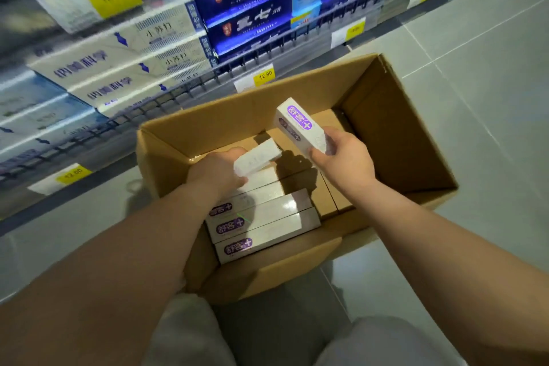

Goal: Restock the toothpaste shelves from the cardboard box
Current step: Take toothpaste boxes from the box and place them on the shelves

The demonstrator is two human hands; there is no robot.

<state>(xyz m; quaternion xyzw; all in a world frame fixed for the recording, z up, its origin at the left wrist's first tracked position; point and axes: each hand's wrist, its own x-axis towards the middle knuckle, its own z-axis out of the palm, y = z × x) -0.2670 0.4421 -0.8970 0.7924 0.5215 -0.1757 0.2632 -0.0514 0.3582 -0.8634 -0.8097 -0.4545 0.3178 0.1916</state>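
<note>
- Right grip (344, 157) grasping a purple-and-white toothpaste carton (300, 125), raised over the cardboard box (416, 134).
- Left grip (217, 169) grasping a second carton (257, 157) inside the box, just above the remaining cartons (261, 223) lying flat.
- Shelves (89, 140) just beyond the box hold blue cartons (246, 9); a wire rail (208, 83) fronts them.
- Box stands on tiled floor (475, 68).

Head camera, looking steeply down, close over cardboard box (386, 134)

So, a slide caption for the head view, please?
Left hand holds one toothpaste carton, right hand a second carton, over cardboard box.
</note>
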